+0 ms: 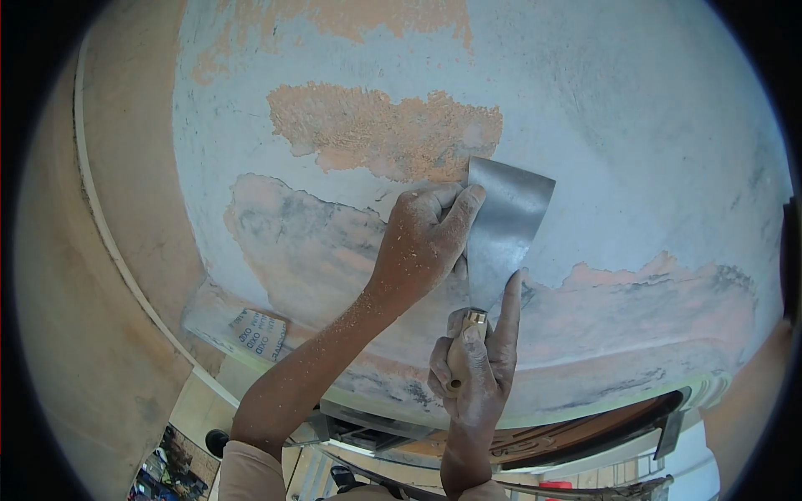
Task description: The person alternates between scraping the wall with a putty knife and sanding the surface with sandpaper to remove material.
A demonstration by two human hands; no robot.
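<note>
A wide putty knife with a broad metal blade points up and slightly right across the wall. My right hand is wrapped round its light-coloured handle, index finger stretched along the blade's lower right edge. At the blade's left edge my left hand is closed, thumb and curled fingers pinching the metal near its upper part. Pale dust covers both hands and the left forearm. Behind them, the pale blue wall has a rough peach bare patch and broad pinkish-grey smoothed areas.
A folded piece of sandpaper with printed backing rests on the ledge at lower left. A white pipe or cable runs down the beige wall at left. Below are a brown wooden door top, a red object and cluttered items.
</note>
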